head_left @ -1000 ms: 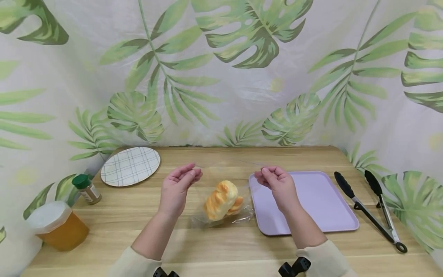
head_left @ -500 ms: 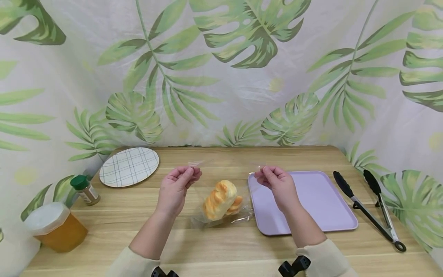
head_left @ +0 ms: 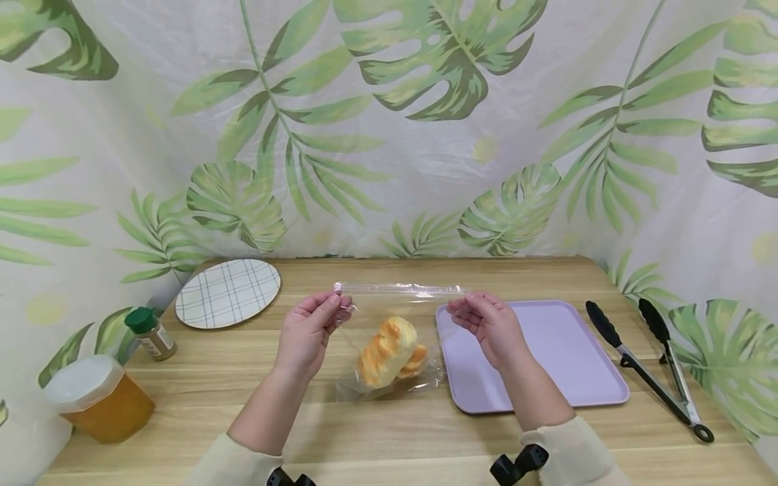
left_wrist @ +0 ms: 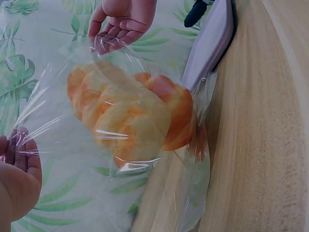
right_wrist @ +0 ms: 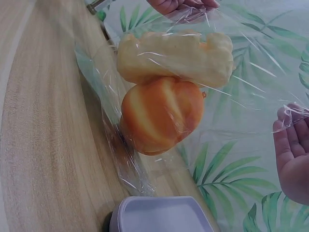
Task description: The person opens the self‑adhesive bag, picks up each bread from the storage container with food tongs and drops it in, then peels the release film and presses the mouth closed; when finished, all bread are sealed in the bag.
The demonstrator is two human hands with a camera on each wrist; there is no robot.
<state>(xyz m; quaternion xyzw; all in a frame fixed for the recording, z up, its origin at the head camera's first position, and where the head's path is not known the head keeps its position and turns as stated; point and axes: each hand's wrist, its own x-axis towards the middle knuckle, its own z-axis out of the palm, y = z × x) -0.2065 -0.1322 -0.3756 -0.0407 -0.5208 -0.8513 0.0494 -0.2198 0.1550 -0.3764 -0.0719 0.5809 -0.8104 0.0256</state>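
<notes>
A clear plastic zip bag (head_left: 398, 290) stands upright on the wooden table, its top edge stretched between my two hands. Inside lie a braided bread loaf (left_wrist: 130, 116) and a round orange-brown bun (right_wrist: 161, 116), pressed side by side. My left hand (head_left: 310, 331) pinches the bag's upper left corner between thumb and fingers. At the upper right corner, my right hand (head_left: 489, 327) holds the film with thumb and fingertips. The right wrist view shows the film lying over that hand's fingertips (right_wrist: 292, 113). Both hands hover above the table, either side of the bread.
A lilac tray (head_left: 565, 358) lies right of the bag, partly behind my right forearm. Black-tipped tongs (head_left: 653, 378) rest spread at far right. On the left are a checked oval plate (head_left: 227, 293), a green-capped spice jar (head_left: 150, 331) and an amber-filled tub with white lid (head_left: 103, 398).
The bag's top strip has come up into a taut, nearly straight line between my hands. My right hand's fingers have shifted slightly on the film. The bread has stayed in place.
</notes>
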